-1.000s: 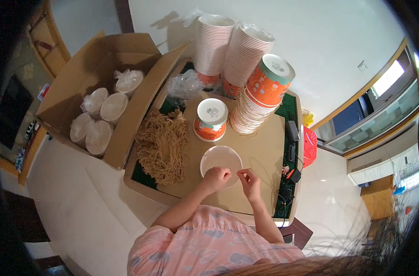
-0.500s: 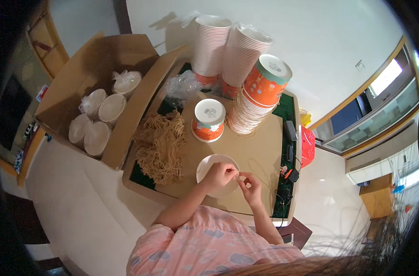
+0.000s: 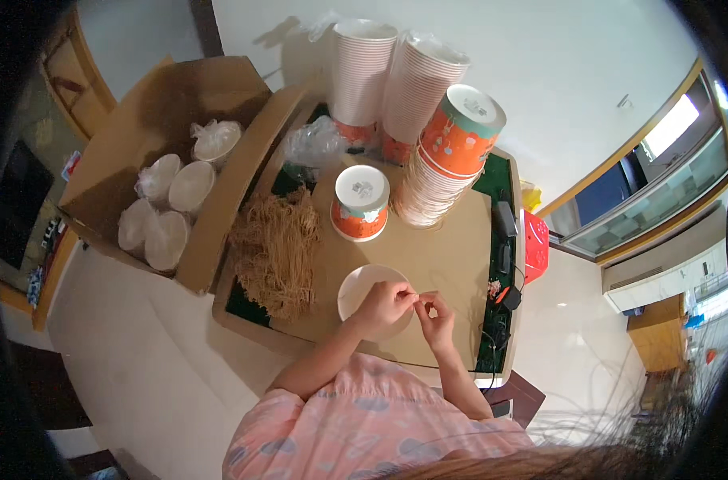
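Observation:
Over the right part of a white round paper bowl [image 3: 356,282] on the table, my two hands meet with fingertips nearly touching. My left hand [image 3: 384,304] is closed in a pinch at the bowl's rim. My right hand [image 3: 436,322], just beside it, pinches too, thumb against fingers. Whatever lies between the fingertips is too small to make out. Left of the bowl lies a heap of tan twine strands [image 3: 276,252]. Beyond the bowl, an orange and green paper bucket [image 3: 361,205] stands upside down.
At the back are tall stacks of white paper buckets [image 3: 362,76] and a stack of upturned orange ones [image 3: 456,140]. A clear plastic bag [image 3: 314,146] lies nearby. An open carton [image 3: 112,180] with bagged bowls adjoins the table's left; black cables [image 3: 496,340] run along its right edge.
My fingertips have drawn slightly closer together, the right hand's fingers now more bunched. The whole view has shifted a little; the objects on the table stay in place.

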Demonstrator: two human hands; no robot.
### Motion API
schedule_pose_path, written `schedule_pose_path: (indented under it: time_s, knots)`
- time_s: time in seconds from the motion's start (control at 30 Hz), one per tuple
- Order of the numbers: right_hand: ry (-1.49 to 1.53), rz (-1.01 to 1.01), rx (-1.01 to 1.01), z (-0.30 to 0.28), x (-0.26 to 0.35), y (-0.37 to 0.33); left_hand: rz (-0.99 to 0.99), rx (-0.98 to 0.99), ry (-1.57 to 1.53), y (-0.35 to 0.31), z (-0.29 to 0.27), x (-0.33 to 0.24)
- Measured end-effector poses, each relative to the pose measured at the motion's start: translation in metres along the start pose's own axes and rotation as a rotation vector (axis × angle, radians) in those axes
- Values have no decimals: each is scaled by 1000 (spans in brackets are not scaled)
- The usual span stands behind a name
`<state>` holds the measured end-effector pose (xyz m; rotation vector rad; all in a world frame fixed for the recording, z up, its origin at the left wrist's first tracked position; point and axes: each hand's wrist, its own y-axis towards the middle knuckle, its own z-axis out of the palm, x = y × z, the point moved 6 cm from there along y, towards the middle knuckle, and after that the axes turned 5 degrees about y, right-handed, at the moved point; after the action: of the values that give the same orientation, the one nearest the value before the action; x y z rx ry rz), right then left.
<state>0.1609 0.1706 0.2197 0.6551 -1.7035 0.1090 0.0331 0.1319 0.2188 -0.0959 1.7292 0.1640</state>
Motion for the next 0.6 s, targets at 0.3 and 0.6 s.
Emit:
schedule_pose_path:
  time_s: [0.3,0.6]
  knots:
    - [-173,-63,3,-10,-21,6,80,-82,56,1,-23,-42]
    - [-182,5,42,-11,-31,6,24,-83,-20,-4,-25,-33]
